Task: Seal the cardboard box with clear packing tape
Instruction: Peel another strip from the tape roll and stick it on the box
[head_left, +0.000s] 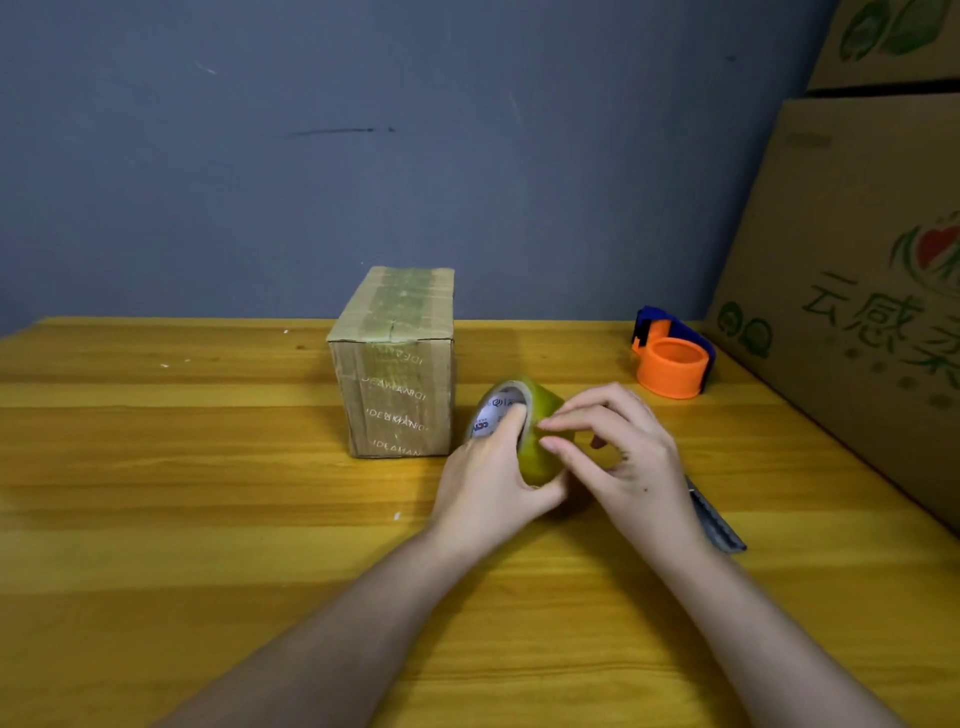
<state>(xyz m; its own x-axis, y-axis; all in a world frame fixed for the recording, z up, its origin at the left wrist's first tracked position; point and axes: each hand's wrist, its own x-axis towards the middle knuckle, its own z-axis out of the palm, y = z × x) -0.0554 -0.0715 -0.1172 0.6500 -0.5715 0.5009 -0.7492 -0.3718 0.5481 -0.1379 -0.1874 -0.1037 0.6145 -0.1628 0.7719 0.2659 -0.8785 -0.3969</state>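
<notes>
1. Two bare forearms reach in from the bottom edge over a yellow wooden table (156, 519), meeting at centre-right around a roll of clear packing tape (540, 457).
2. L hand (488, 488) has the roll in a closed grip: one finger hooked thru the cardboard core, thumb pressed under the outer wound surface.
3. R hand (623, 457) is partly curled, w/ two fingertips (548, 442) laid on the roll's greenish outer face; thumb hidden behind the roll, so can't tell whether it pinches a tape end.
4. Roll is held just above the tabletop, tilted; its core opening faces up and to the left, toward the cardboard box (395, 364), so its axis runs approx left-right w/ the left end raised. A printed label shows inside the core.
5. Box stands upright on the table just left of the roll, near but apart from the hands. Its long axis runs away from the camera toward the blue-grey wall (467, 130); one short end faces the viewer.
6. Flaps are down; a wide strip of tape already runs lengthwise along the top seam and down the near face, over pale printed lettering.
7. At back right, well apart from the box, an orange-and-blue tape dispenser (672, 358) sits w/ its orange ring opening upward.
8. A grey flat object (719, 525) pokes out from behind the R wrist; too hidden to ID.
9. Large printed cartons (857, 260) stack along the table's right edge.
</notes>
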